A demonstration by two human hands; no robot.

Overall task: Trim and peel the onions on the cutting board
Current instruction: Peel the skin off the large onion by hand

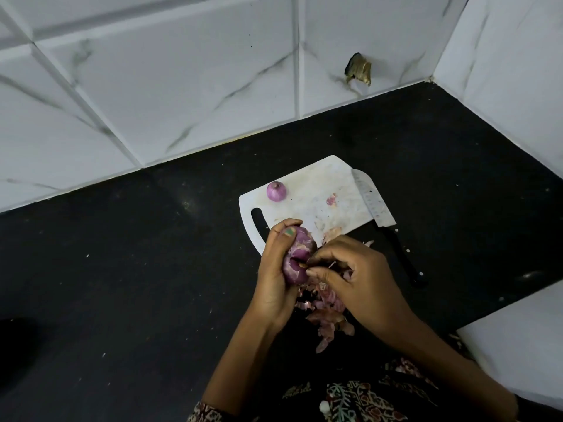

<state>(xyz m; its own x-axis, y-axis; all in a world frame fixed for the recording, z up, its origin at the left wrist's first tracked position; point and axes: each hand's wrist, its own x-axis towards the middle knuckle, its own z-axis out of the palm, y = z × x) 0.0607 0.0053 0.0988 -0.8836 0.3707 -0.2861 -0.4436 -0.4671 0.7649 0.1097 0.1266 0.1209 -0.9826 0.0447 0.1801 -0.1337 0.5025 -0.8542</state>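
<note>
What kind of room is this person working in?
Most likely a home kitchen: a dark countertop meets marble-look wall tiles, and a white cutting board carries an onion, with a knife lying across its edge.

A black countertop (pixel 128 269) speckled with pale flecks fills most of the scene. White marble-look wall tiles (pixel 170 86) with grey veins rise behind it and on the right. A chipped hole (pixel 359 69) breaks one far tile. Patterned clothing (pixel 350 397) shows at the near edge.
</note>
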